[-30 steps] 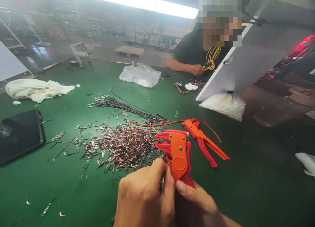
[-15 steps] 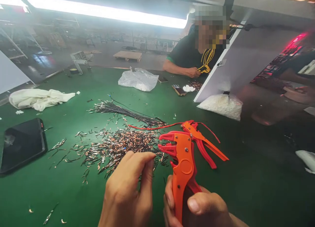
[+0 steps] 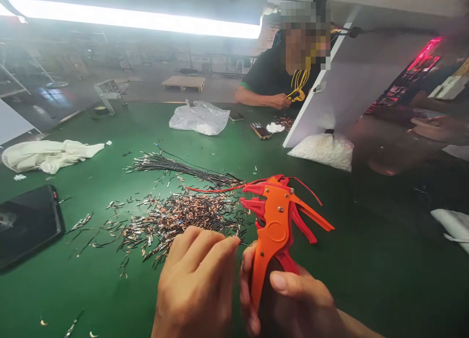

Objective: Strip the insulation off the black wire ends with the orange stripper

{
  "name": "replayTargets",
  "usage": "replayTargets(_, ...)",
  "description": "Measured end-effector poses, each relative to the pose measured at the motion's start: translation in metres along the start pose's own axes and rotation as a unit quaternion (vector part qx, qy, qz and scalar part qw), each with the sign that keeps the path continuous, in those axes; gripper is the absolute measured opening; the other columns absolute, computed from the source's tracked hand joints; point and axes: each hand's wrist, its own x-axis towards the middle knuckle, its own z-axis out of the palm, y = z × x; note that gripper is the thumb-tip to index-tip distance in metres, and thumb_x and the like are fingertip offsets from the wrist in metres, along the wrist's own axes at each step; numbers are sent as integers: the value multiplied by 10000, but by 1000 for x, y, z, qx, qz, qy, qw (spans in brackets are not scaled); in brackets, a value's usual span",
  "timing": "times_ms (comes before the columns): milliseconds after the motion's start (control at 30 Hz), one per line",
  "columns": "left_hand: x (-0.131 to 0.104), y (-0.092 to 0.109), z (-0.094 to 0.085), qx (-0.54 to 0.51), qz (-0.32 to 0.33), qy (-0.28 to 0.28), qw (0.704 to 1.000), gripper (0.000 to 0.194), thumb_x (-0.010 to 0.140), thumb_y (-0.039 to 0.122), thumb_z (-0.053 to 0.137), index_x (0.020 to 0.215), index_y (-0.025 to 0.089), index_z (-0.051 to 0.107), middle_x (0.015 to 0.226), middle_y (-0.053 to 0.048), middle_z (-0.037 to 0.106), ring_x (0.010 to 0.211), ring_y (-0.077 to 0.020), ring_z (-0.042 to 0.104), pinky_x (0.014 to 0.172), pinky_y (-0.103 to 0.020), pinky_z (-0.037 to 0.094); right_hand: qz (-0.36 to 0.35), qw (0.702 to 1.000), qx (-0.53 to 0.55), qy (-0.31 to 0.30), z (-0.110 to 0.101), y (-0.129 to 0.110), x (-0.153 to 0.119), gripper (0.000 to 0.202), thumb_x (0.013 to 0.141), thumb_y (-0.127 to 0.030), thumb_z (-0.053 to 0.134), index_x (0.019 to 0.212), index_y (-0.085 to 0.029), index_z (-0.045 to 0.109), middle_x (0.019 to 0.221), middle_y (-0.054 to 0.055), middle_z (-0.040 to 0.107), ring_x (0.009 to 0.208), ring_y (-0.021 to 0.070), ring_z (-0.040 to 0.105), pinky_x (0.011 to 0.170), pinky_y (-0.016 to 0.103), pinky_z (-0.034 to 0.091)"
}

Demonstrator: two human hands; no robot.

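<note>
My right hand (image 3: 293, 296) is wrapped round the handles of an orange and red wire stripper (image 3: 275, 216), held upright with its jaws apart and pointing left. Just left of the tool, my left hand (image 3: 198, 279) is closed in a pinch, back toward me; what its fingertips hold is hidden or too small to make out. Beyond that hand spreads a pile of short black wire pieces (image 3: 190, 211) with bare copper ends. A bundle of longer black wires (image 3: 183, 167) lies behind the pile. Partly hidden behind my tool rests a second wire stripper (image 3: 315, 215), near a red strip (image 3: 216, 189).
A dark phone (image 3: 31, 225) and a white cloth (image 3: 53, 155) lie at left. At the back are a clear plastic bag (image 3: 200, 118), another phone (image 3: 260, 130), and a tied white bag (image 3: 324, 150) by a panel (image 3: 322, 84). Across the table, a person (image 3: 273, 79) holds a yellow tool.
My left hand has moved slightly right, closer to the stripper, and turned so more of its back shows. The view has shifted a little. My right hand keeps its grip.
</note>
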Motion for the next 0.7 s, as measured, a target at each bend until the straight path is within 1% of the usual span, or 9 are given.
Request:
replayTargets(100, 0, 2, 1, 11, 28, -22, 999, 182, 876, 63, 637, 996, 200, 644, 798, -3, 666, 727, -165, 546, 685, -298, 424, -65, 996, -43, 50, 2, -5, 0, 202, 831, -275, 644, 983, -144, 661, 873, 57, 670, 662, 164, 629, 682, 329, 491)
replayTargets(200, 0, 4, 2, 21, 50, -46, 997, 174, 888, 63, 620, 991, 200, 653, 784, 2, 658, 704, -158, 532, 689, -298, 393, -85, 991, -67, 73, 1, -11, 1, 165, 829, -216, 671, 984, -162, 662, 951, 42, 627, 740, 165, 614, 729, 345, 487)
replayTargets(300, 1, 4, 3, 35, 68, -53, 996, 180, 882, 57, 625, 995, 193, 658, 777, 9, 657, 692, -150, 523, 713, -299, 377, -98, 988, -89, 82, 0, -17, 2, 168, 831, -206, 688, 987, -175, 632, 898, 27, 620, 755, 172, 598, 746, 363, 481)
replayTargets(433, 1, 4, 6, 58, 84, -72, 992, 183, 873, 69, 632, 1006, 191, 659, 766, 7, 659, 691, -162, 526, 724, -315, 371, -94, 984, -118, 98, -2, -19, 1, 196, 834, -225, 713, 995, -198, 604, 856, 1, 619, 776, 167, 594, 778, 359, 472)
replayTargets(533, -1, 5, 10, 67, 94, -84, 990, 157, 892, 102, 611, 1009, 199, 653, 750, 5, 659, 662, -170, 537, 679, -318, 387, -90, 982, -127, 112, -3, -19, 0, 192, 831, -209, 715, 991, -198, 609, 852, -8, 616, 779, 150, 592, 780, 326, 464)
replayTargets(600, -3, 5, 11, 61, 95, -85, 990, 132, 911, 123, 587, 1003, 199, 645, 720, 7, 651, 623, -167, 552, 617, -303, 410, -74, 988, -102, 94, -3, -19, 1, 188, 809, -190, 710, 969, -180, 612, 826, -8, 613, 751, 142, 595, 755, 311, 464)
replayTargets(667, -5, 4, 11, 51, 72, -70, 994, 136, 925, 120, 550, 985, 203, 639, 680, 19, 649, 564, -144, 577, 537, -265, 432, -49, 997, -46, 42, -5, -18, 2, 215, 755, -184, 687, 955, -156, 612, 778, 0, 607, 686, 151, 602, 692, 317, 474)
replayTargets(700, -6, 3, 9, 48, 49, -56, 996, 149, 926, 117, 536, 981, 209, 639, 670, 26, 661, 536, -129, 592, 498, -239, 436, -33, 999, -13, 12, -6, -17, 2, 231, 726, -186, 652, 951, -146, 613, 752, 6, 606, 642, 158, 601, 654, 323, 476)
